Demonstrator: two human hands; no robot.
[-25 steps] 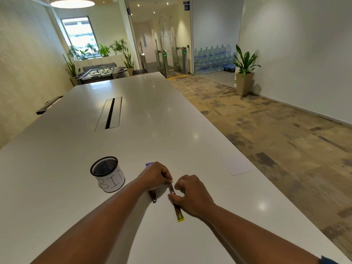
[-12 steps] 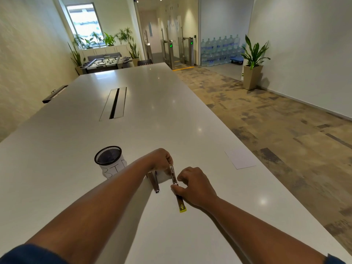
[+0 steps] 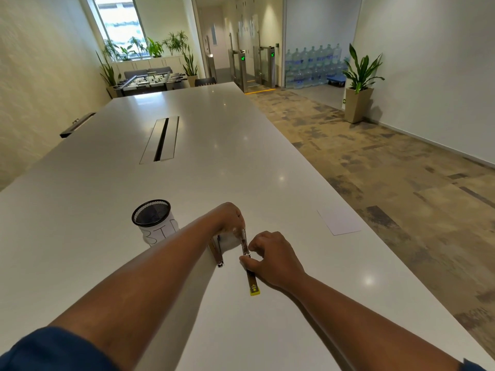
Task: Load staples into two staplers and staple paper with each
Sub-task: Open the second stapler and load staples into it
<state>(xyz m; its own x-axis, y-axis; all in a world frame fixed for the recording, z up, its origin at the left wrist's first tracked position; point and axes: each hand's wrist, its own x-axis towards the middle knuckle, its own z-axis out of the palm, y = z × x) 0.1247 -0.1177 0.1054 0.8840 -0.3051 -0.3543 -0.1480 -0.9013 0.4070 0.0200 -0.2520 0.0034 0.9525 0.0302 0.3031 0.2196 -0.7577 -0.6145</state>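
The long white surface point(image 3: 187, 162) is glossy and hard, so small metal parts may skid on it; it runs toward a far end by a foosball table point(image 3: 151, 81), with patterned carpet point(image 3: 375, 162) along its right edge. Near the right edge lies a sheet of paper point(image 3: 338, 222), thin, limp and best lifted by a corner. By the near edge a mesh bin point(image 3: 155, 222) stands. The opened stapler point(image 3: 247, 261) beside it looks stiff, light and springy; hold it by both ends. The left hand point(image 3: 229, 218) pinches its far end and the right hand point(image 3: 270, 257) pinches its middle, both grips closed on it. A second stapler point(image 3: 217, 253) lies just left.
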